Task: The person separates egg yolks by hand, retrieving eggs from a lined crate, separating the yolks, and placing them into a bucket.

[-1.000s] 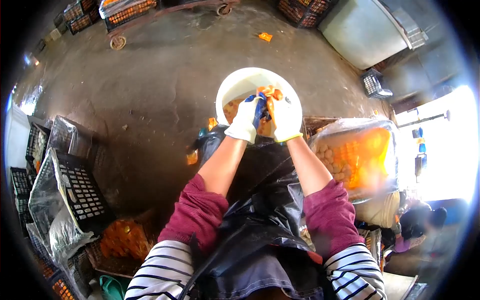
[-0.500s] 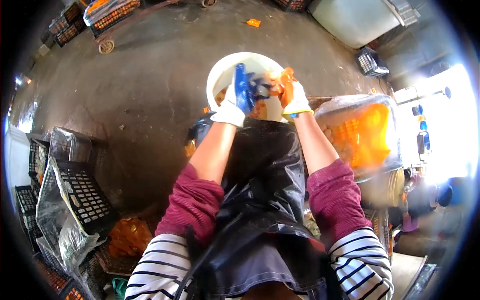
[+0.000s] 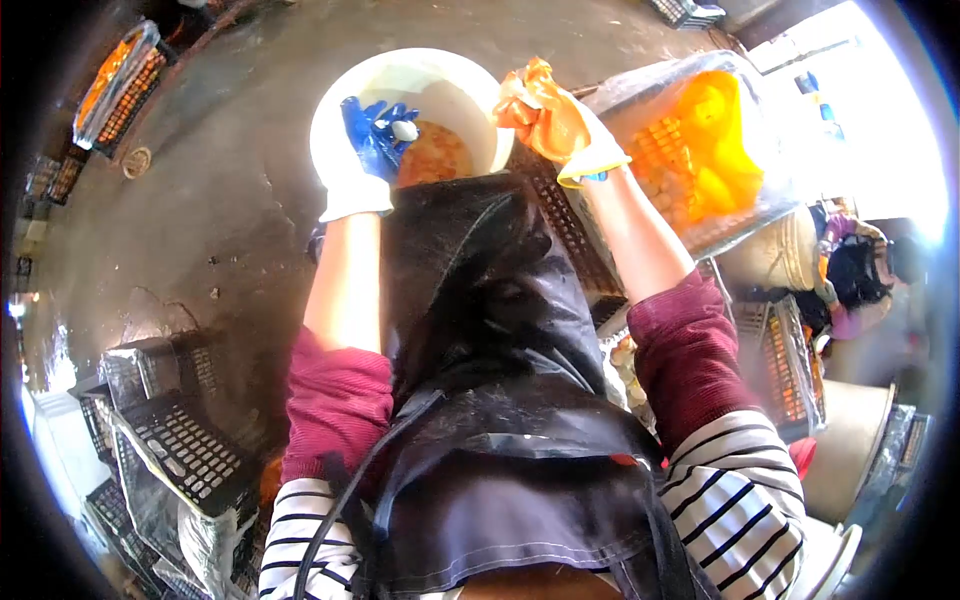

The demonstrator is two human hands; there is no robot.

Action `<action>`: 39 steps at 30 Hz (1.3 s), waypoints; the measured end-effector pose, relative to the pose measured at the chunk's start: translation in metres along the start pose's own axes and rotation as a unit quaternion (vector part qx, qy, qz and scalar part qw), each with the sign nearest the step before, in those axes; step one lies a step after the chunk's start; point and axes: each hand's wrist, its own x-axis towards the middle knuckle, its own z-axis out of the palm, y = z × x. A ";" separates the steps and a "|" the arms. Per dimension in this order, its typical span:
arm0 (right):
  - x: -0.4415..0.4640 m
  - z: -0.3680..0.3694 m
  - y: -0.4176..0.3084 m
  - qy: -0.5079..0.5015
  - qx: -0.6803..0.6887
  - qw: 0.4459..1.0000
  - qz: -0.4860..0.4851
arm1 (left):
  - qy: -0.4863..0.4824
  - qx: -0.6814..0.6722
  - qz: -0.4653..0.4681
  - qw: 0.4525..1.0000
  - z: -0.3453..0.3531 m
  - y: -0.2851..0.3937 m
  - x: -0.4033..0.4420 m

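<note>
My left hand [image 3: 372,150], in a blue and white glove, is over the left part of a white bucket [image 3: 350,95]. Its fingers are curled around a small pale object [image 3: 405,130]. Orange-brown bits in liquid [image 3: 435,152] show at the bucket's bottom. My right hand [image 3: 550,118], in an orange and white glove with a yellow cuff, is closed just right of the bucket's rim. What it holds, if anything, is hidden; the orange folds at its fingers blend with the glove.
A plastic-lined crate [image 3: 640,110] with round pale items and a bright orange thing lies right of my right hand. Black crates [image 3: 190,450] stand at lower left. A co-worker [image 3: 855,270] is at the far right. A filled crate [image 3: 125,85] sits at upper left.
My hands have moved apart, the left staying over the bucket, the right now beyond its rim towards the lined crate. The view has turned to the right.
</note>
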 end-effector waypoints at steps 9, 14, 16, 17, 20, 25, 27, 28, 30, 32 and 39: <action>0.066 0.013 0.018 0.081 -0.490 0.867 0.047 | 0.080 0.019 0.019 0.996 0.000 -0.004 0.006; 0.066 0.020 0.069 0.145 -0.461 0.875 0.025 | 0.037 0.133 0.066 0.988 0.002 0.004 0.006; 0.067 0.039 0.084 0.142 -0.742 0.654 0.036 | -0.030 0.289 0.146 0.946 0.013 0.009 -0.003; 0.065 0.047 0.088 0.142 -0.812 0.565 0.051 | -0.058 0.319 0.165 0.932 0.022 0.013 -0.012; 0.059 0.012 0.082 0.117 -0.778 0.616 -0.044 | -0.113 0.075 0.016 0.991 0.036 0.024 -0.023; 0.006 0.043 0.035 0.181 -0.289 0.940 0.006 | -0.035 -0.027 0.004 0.999 0.013 0.018 -0.011; -0.050 0.029 0.010 0.118 -0.294 0.948 -0.020 | 0.028 0.011 0.027 0.999 0.001 0.018 -0.007; -0.084 0.034 -0.002 0.172 -0.261 0.950 -0.010 | 0.045 0.037 0.053 0.997 -0.001 0.015 -0.008; -0.169 0.047 -0.024 0.277 -0.175 0.945 -0.010 | 0.014 -0.013 -0.008 1.000 -0.008 0.014 0.000; -0.241 0.055 -0.027 0.324 -0.236 0.907 -0.131 | -0.097 -0.028 -0.058 0.993 -0.023 0.014 0.008; -0.388 -0.002 -0.035 0.704 -0.583 0.405 0.027 | -0.104 0.080 -0.049 0.990 -0.030 -0.001 0.019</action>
